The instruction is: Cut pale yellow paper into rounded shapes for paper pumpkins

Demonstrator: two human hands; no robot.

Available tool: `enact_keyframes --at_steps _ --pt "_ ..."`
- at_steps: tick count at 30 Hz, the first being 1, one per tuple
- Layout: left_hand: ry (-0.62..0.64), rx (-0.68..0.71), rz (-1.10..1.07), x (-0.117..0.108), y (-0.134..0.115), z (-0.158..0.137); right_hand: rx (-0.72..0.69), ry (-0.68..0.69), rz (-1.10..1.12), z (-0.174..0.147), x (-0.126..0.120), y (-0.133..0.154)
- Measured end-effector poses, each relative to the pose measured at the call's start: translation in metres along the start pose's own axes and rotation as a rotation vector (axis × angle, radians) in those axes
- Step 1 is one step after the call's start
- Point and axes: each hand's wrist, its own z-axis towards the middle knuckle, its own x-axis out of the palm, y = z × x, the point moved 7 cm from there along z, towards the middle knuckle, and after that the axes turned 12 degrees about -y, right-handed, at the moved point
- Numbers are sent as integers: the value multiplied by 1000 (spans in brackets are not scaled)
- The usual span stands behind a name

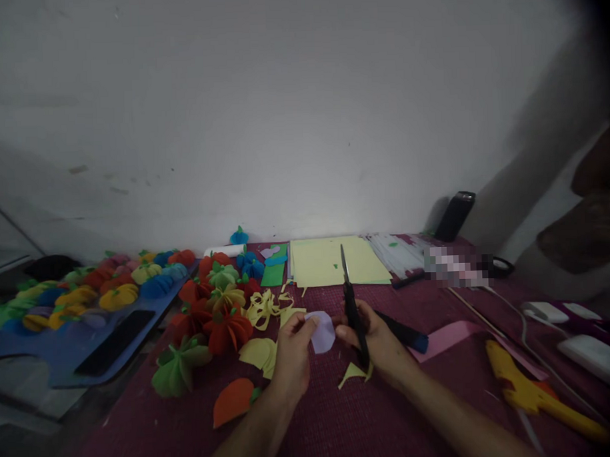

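Lilac disc (322, 334) sits between the thumb and forefinger of the left hand (295, 349), which pinch its left edge, while just beside its right edge the fingers of the right hand (380, 344) are curled around the scissors (351, 303), the blades pointing forward. Near the left fingers, on their left side, lie yellow discs (258, 355) and yellow strips (262, 310), and a little further are the paper pumpkins (228, 331). Beyond both hands lie yellow sheets (321, 258), and well to the right of the right fingers is a glue gun (525, 395).
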Motion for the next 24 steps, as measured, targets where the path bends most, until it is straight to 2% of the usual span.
enact_keyframes --at_steps 4,8,12,17,24 --pt "19 11 -53 3 -2 -3 -31 -29 51 3 14 0" --pt "49 -63 -126 7 2 -6 -54 -77 25 3 13 -6" --pt "67 -97 -136 8 5 -8 -95 -50 -12 3 14 -6" --pt "123 -59 -27 10 5 -8 -146 36 -62 2 13 6" --pt "346 -22 336 19 0 -18 -175 294 -206 -10 10 28"
